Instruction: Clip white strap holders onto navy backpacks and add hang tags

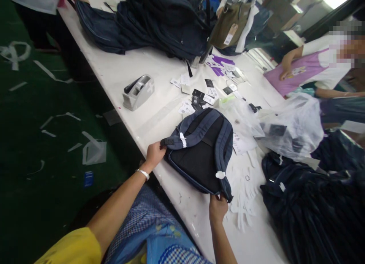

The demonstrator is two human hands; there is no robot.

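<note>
My left fingers and right fingers curl closed round backpack's bottom corners; looks light, soft, grippy cloth; padded straps should give firmer hold.

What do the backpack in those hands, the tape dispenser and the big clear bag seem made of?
Backpack: probably woven synthetic fabric with a matte finish; its navy straps curve softly without gloss.
Tape dispenser: likely moulded hard plastic, pale grey, judging by its smooth, rigid-looking casing.
Clear bag: thin plastic film, apparently; it crinkles, catches light and lets dark shapes show through.
</note>
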